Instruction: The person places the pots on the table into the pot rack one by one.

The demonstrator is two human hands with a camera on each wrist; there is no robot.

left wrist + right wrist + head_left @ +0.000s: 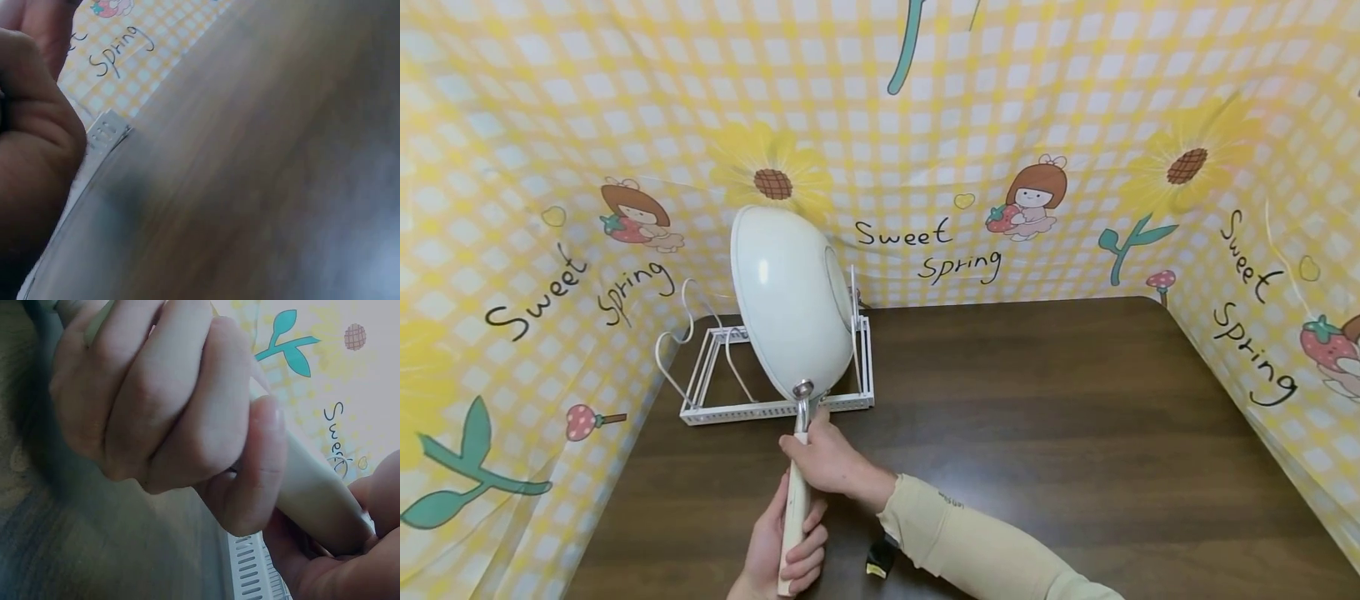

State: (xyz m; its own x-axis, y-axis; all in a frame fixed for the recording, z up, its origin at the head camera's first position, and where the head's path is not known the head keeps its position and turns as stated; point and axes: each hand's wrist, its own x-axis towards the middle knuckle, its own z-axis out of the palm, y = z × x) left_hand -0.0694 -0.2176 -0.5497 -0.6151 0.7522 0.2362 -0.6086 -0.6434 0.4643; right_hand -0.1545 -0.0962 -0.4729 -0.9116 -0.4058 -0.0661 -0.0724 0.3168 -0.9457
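A white wok [793, 292] stands on its side, tilted, at the white dish rack [737, 414], its rounded underside facing right. Whether its rim touches the rack's base cannot be told. My left hand [786, 537] grips the lower part of the cream handle [795, 492], fingers wrapped round it, as the right wrist view also shows. Nearer the wok, my right hand [831, 457] holds the upper end of the handle, its thumb lying across the front. In the left wrist view a hand [37, 137] fills the left side, beside a rack corner [106, 131].
Curved white wires [688, 333] rise from the rack's left side. A small black object with a yellow end [880, 557] lies on the dark wooden table [1045, 400], partly behind the right sleeve [985, 533]. Yellow checked cloth [925, 150] hangs behind and at both sides.
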